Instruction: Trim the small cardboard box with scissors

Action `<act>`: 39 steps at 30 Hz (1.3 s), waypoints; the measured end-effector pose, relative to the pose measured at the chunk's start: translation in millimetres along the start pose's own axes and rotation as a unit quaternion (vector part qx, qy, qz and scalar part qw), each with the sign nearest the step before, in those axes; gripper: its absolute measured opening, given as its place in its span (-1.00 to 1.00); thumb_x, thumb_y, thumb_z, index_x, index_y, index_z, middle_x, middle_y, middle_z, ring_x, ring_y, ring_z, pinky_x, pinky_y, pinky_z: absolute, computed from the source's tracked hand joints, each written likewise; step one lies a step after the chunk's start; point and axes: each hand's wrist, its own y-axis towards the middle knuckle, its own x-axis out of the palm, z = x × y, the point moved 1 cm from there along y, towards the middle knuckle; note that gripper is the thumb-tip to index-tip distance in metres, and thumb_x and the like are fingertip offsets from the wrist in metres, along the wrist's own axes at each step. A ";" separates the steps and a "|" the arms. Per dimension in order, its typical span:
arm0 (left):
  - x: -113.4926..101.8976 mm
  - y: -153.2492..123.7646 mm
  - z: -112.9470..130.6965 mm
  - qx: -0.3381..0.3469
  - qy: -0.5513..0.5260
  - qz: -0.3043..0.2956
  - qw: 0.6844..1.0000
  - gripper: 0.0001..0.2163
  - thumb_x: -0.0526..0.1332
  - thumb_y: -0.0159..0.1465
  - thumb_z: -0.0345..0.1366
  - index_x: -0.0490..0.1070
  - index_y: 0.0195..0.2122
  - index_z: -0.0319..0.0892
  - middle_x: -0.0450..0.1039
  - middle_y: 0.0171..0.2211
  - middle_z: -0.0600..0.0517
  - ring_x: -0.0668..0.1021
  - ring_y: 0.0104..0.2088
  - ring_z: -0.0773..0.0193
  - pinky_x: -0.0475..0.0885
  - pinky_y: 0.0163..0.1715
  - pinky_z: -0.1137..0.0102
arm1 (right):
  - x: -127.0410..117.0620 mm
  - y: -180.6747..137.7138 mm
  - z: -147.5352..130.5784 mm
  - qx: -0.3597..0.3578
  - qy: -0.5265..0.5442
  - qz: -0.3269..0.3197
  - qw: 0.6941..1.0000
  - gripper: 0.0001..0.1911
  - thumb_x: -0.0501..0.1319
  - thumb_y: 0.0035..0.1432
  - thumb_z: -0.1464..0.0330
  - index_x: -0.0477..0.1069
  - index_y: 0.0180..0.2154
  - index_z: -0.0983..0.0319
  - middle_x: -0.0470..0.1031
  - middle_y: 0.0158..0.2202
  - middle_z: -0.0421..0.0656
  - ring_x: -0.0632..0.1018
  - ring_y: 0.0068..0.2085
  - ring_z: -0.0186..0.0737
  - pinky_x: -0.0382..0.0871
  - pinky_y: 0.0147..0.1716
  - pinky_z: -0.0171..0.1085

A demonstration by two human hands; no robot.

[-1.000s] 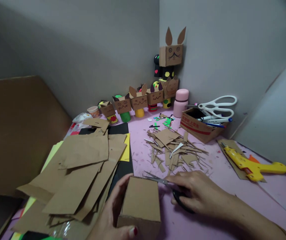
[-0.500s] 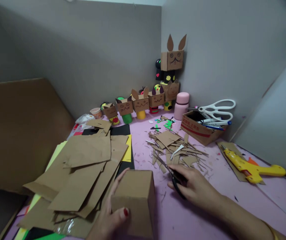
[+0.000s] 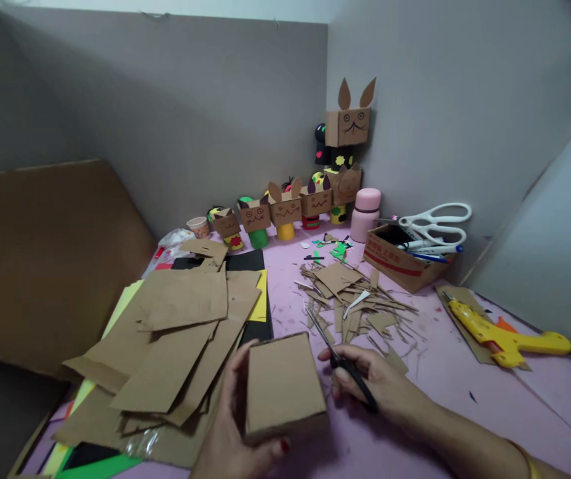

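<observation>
My left hand [image 3: 238, 426] grips a small cardboard box [image 3: 285, 382] at the front of the table, fingers along its left side and thumb on its near face. The box is tilted so that one square face points up toward me. Just to its right, my right hand [image 3: 365, 379] is closed around the black handles of a pair of scissors [image 3: 320, 329]. The blades point up and left, close together and apart from the box. Beyond them lies a heap of cardboard scraps [image 3: 355, 299]. Flat cardboard sheets [image 3: 166, 372] are piled left of my left hand.
Several box-headed animal figures [image 3: 285, 209] stand along the back wall, beside a pink bottle [image 3: 366, 214]. A carton [image 3: 400, 266] at the right holds white scissors [image 3: 435, 223] and pens. A yellow glue gun [image 3: 505, 336] rests at the right edge. A large cardboard panel [image 3: 46, 266] rises at the left.
My left hand has turned the box, so its square face now tips toward me, and moved it slightly right. The scissors have shifted slightly, and a scrap now lies beyond my right hand.
</observation>
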 end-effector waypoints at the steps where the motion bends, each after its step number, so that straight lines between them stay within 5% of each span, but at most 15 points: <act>1: 1.0 0.4 -0.9 0.052 0.034 -0.006 0.998 -0.17 0.44 -0.19 0.00 0.17 0.11 -0.04 0.35 0.10 -0.15 0.40 0.10 -0.15 0.38 0.01 0.12 | 1.6 -0.3 -1.7 -0.004 0.008 -0.004 1.000 -0.38 0.20 0.01 -0.09 0.35 -0.08 0.24 0.38 -0.52 -0.25 0.38 -0.55 -0.33 0.23 -0.54 -0.35; 3: 0.2 1.5 -2.6 0.171 0.105 -0.022 0.979 -0.28 0.42 -0.06 -0.19 0.13 0.12 0.07 0.33 0.08 -0.10 0.41 0.09 -0.08 0.38 0.00 0.12 | 4.1 -0.7 -3.5 -0.019 0.013 -0.006 1.000 -0.35 0.17 0.00 -0.13 0.34 -0.09 0.25 0.37 -0.55 -0.26 0.38 -0.55 -0.32 0.24 -0.53 -0.35; 7: -8.9 2.2 -2.3 0.373 0.280 -0.058 0.883 -0.27 0.32 0.03 -0.50 0.04 0.15 0.16 0.21 0.12 -0.08 0.26 0.18 -0.04 0.26 0.09 -0.01 | 11.8 -1.6 1.0 -0.027 0.036 -0.010 0.999 -0.38 0.15 0.04 -0.12 0.32 -0.11 0.25 0.32 -0.59 -0.30 0.31 -0.59 -0.38 0.18 -0.60 -0.39; 13: -10.8 -0.7 0.6 0.439 0.350 -0.039 0.827 -0.18 0.21 0.05 -0.62 -0.11 0.23 0.17 0.07 0.19 -0.02 0.14 0.23 0.04 0.10 0.19 0.02 | 29.7 -1.1 11.2 -0.004 0.188 -0.029 0.982 -0.48 0.26 0.04 0.00 0.31 -0.07 0.17 0.35 -0.45 -0.29 0.34 -0.62 -0.45 0.27 -0.63 -0.43; 18: -1.9 -7.1 1.0 0.407 0.276 -0.093 0.866 -0.53 0.11 0.26 -0.13 0.11 0.20 0.10 0.13 0.21 -0.06 0.19 0.20 -0.07 0.13 0.16 0.01 | 25.8 5.2 6.4 -0.043 0.250 0.040 0.966 -0.60 0.34 0.02 0.15 0.36 -0.13 0.15 0.45 -0.30 -0.24 0.46 -0.39 -0.35 0.32 -0.50 -0.44; 20: -1.6 -8.5 4.8 0.376 0.251 -0.109 0.885 -0.67 0.02 0.31 -0.22 0.26 0.10 0.11 0.25 0.15 -0.04 0.28 0.15 0.00 0.23 0.11 0.09 | 20.9 7.4 4.9 -0.053 0.252 0.054 0.965 -0.61 0.35 0.01 0.17 0.36 -0.14 0.15 0.48 -0.29 -0.24 0.49 -0.29 -0.30 0.35 -0.37 -0.40; 24: -4.0 -6.9 13.5 0.333 0.245 -0.109 0.904 -0.61 0.16 0.20 -0.52 0.36 -0.04 0.13 0.40 -0.06 0.01 0.44 -0.03 0.15 0.36 -0.02 0.24 | 13.9 9.2 4.2 -0.048 0.235 0.058 0.969 -0.59 0.37 -0.02 0.16 0.37 -0.16 0.17 0.51 -0.28 -0.22 0.51 -0.22 -0.25 0.35 -0.23 -0.37; 30: -3.3 -4.6 7.4 0.325 0.253 -0.101 0.906 -0.61 0.22 0.19 -0.43 0.27 0.03 0.04 0.32 -0.14 0.00 0.49 -0.17 0.24 0.48 -0.23 0.40 | 10.0 11.4 -2.1 -0.049 0.176 0.052 0.982 -0.45 0.39 -0.11 0.06 0.40 -0.11 0.19 0.51 -0.28 -0.18 0.52 -0.26 -0.20 0.38 -0.23 -0.30; 34: -4.9 -6.5 9.1 0.294 0.330 -0.023 0.897 -0.32 0.33 0.10 -0.25 0.04 0.20 0.07 0.15 0.10 -0.11 0.31 0.12 0.00 0.37 0.01 0.10 | 8.9 12.1 -7.2 -0.069 0.130 0.026 0.989 -0.44 0.41 -0.14 0.09 0.43 -0.10 0.18 0.49 -0.23 -0.17 0.48 -0.20 -0.20 0.35 -0.18 -0.28; 36: -4.0 -7.1 14.0 0.244 0.348 -0.086 0.901 -0.14 0.35 0.07 -0.18 -0.20 0.29 0.08 -0.07 0.28 -0.19 0.11 0.26 -0.13 0.25 0.09 -0.06 | 9.6 11.1 -8.1 -0.075 0.107 0.004 0.991 -0.44 0.41 -0.14 0.11 0.44 -0.09 0.18 0.48 -0.22 -0.17 0.47 -0.21 -0.20 0.35 -0.20 -0.27; 39: -0.4 -8.4 20.9 0.164 0.350 -0.233 0.892 -0.05 0.33 0.07 -0.21 -0.38 0.30 0.12 -0.19 0.35 -0.15 0.07 0.29 -0.11 0.20 0.13 -0.06 | 13.2 7.8 -9.1 -0.080 0.080 -0.038 0.993 -0.48 0.43 -0.13 0.18 0.47 -0.09 0.18 0.48 -0.23 -0.18 0.46 -0.23 -0.20 0.34 -0.21 -0.28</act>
